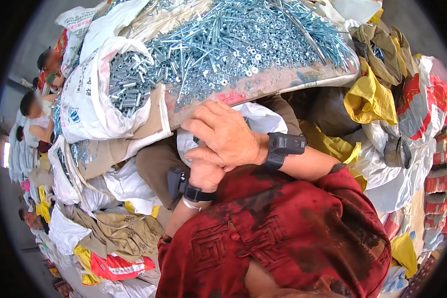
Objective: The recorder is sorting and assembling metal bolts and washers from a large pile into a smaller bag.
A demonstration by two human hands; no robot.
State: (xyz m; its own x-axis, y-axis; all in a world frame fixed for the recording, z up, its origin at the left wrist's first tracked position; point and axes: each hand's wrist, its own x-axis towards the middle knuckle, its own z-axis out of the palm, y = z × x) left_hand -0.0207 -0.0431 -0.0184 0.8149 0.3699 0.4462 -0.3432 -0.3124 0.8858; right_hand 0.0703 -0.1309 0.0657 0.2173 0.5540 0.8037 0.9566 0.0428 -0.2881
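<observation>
My right hand [226,131] crosses over my left hand [206,174] at the near edge of a board [303,77] heaped with metal parts. The right fingers bend downward and the thumb lies against the left hand; what they hold, if anything, is hidden. My left fingers are covered by the right hand. Beneath both hands, a white bag [268,116] sits between my knees. Beyond them lie loose washers and nuts [253,62] and long bolts [203,42]. A white sack [84,107] of short metal sleeves [129,87] stands open to the left.
Yellow sacks [370,97] and a metal ring-shaped container [397,151] are at the right. Brown cloth sacking [119,231] and a red-and-white bag [121,267] lie at the lower left. Other people [37,116] sit along the far left.
</observation>
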